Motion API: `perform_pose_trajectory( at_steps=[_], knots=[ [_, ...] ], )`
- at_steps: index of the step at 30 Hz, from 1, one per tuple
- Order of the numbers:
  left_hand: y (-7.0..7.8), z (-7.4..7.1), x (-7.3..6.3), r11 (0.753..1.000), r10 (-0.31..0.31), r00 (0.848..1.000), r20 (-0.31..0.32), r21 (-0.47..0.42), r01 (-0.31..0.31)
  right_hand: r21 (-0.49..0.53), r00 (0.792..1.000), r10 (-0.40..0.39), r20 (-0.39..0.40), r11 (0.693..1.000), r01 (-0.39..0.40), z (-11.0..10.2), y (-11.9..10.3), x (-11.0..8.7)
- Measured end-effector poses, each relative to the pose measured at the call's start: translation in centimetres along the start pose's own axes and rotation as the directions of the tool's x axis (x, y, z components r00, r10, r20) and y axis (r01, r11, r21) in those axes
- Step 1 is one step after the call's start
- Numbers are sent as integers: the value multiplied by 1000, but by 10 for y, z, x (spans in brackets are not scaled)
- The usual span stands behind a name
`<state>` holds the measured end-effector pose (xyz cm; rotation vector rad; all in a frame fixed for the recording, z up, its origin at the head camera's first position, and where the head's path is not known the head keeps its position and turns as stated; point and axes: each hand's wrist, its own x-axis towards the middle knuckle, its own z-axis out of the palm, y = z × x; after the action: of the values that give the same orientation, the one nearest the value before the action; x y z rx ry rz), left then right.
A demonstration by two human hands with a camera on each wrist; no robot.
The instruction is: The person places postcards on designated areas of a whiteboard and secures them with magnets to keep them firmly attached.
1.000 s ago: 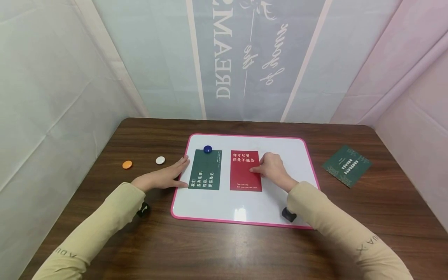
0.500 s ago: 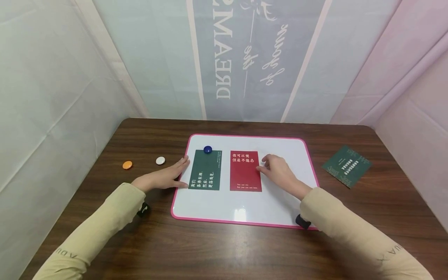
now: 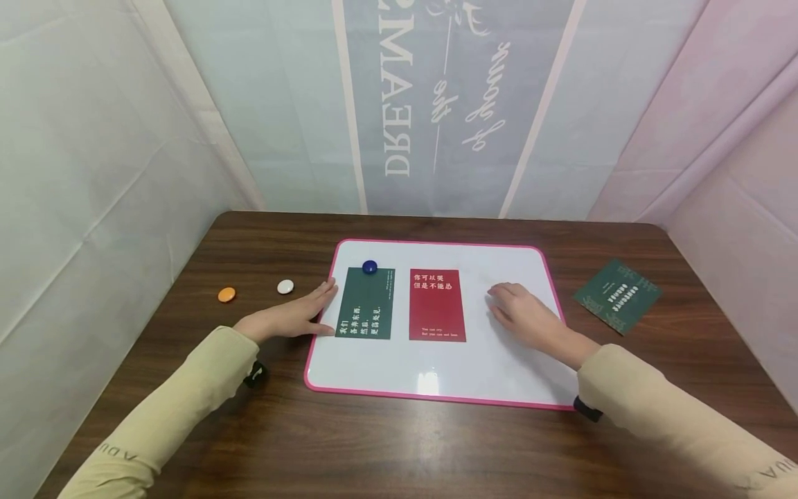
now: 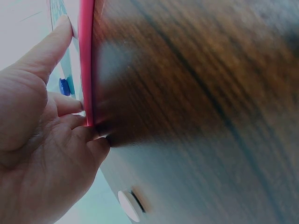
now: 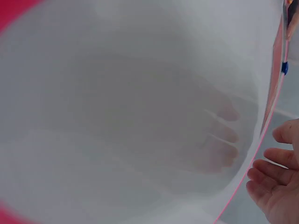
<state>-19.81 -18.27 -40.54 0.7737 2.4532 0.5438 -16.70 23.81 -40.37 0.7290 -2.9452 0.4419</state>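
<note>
A whiteboard with a pink edge lies on the wooden table. My left hand rests at its left edge, thumb by the lower left corner of a green card. The left wrist view shows the fingers of that hand along the pink rim. On the green card's top edge sits a dark blue round magnet. A red card lies beside it on the board. To the right of the red card, my right hand hovers over the board with loosely bent fingers, holding nothing.
Left of the board, an orange round magnet and a white one lie on the table. Another green card lies at an angle to the right. A printed curtain hangs behind the table.
My right hand has let go of the red card and moved right, away from it. The red card stays flat on the board. My left hand has not moved.
</note>
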Motion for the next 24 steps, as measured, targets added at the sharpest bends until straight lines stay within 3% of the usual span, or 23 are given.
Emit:
perform_pose_trajectory(
  at_steps=[12,24],
  knots=[
    [4,12,-1,1000,-28,999,-26,4,28,-17,999,43,8,999,-43,-2,33,-27],
    [6,11,-1,1000,-26,999,-22,-5,26,-48,990,137,30,990,-136,-6,54,-44]
  ],
)
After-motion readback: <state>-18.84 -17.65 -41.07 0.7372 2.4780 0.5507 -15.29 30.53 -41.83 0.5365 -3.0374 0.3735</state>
